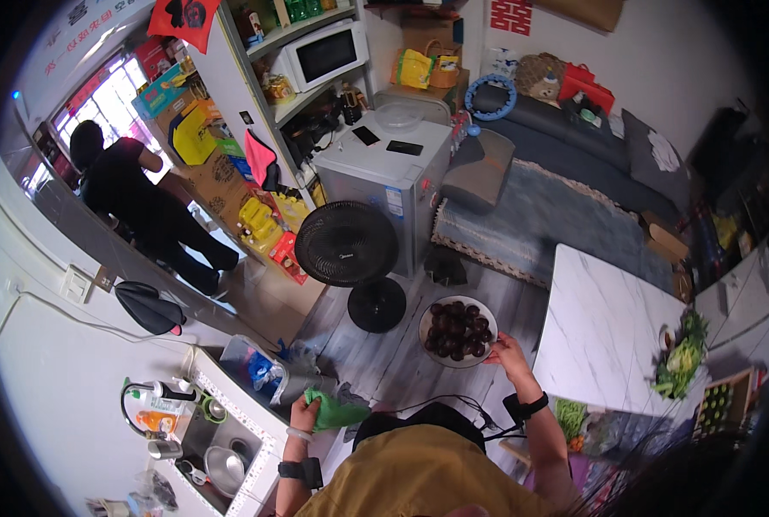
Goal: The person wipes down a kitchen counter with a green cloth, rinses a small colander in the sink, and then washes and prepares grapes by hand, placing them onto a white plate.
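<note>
My right hand point(508, 357) grips the rim of a white plate point(425, 321) from its right side. Dark, round, glossy fruits or chestnuts point(456, 329) are heaped on the plate; their exact kind is unclear. The plate is held up over the wood-look floor. In my left hand point(305, 413) is a crumpled green cloth or bag point(339, 411), hanging beside a grey bin point(289, 390) with blue plastic bags in it. Each wrist carries a black strapped device.
Left: steel sink point(193, 446) with a colander point(224, 470). Ahead: black fan point(347, 243), small fridge point(374, 155) bearing two phones. Right: marble-patterned table point(607, 329) with leafy vegetables point(681, 358). A person in black point(145, 200) stands in the doorway. Cables point(458, 402) lie near my feet.
</note>
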Demonstrator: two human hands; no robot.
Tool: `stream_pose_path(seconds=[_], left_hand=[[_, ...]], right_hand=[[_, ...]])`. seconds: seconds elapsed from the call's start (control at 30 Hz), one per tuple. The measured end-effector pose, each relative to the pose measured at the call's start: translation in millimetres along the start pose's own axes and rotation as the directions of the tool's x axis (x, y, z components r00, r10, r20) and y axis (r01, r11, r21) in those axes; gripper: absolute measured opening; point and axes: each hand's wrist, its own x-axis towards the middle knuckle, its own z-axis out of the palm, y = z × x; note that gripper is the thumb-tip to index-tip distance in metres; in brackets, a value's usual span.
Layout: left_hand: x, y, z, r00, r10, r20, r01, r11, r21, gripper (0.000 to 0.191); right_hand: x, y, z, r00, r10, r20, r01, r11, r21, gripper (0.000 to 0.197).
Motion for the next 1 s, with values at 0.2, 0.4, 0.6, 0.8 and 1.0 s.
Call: stream_pose_path(seconds=[0.2, 0.4, 0.6, 0.8, 1.0], left_hand=[[39, -14, 19, 0.992, -0.036, -0.118, 0.048, 0.994, 0.102, 0.012], [91, -40, 29, 0.97, -0.118, -0.212, 0.137, 0.987, 0.077, 0.02], [97, 7, 53, 0.947, -0.075, -0.311, 0.077, 0.997, -0.007, 0.022], [42, -79, 55, 0.759, -0.122, -0.64, 0.095, 0.993, -0.077, 0.023], [27, -38, 154, 0.518, -0.211, -0.829, 0.393, 0.92, 0.011, 0.022]], right_hand=[[106, -32, -12, 0.998, -0.057, -0.028, 0.059, 0.995, 0.075, 0.026], [240, -72, 24, 0.997, -0.075, -0.016, 0.076, 0.99, 0.119, 0.029], [374, -106, 80, 0.983, -0.098, 0.156, 0.07, 0.982, 0.174, 0.029], [481, -119, 158, 0.993, 0.02, 0.113, -0.041, 0.982, 0.185, 0.036], [558, -115, 197, 0.991, 0.038, 0.128, -0.061, 0.981, 0.186, 0.037]])
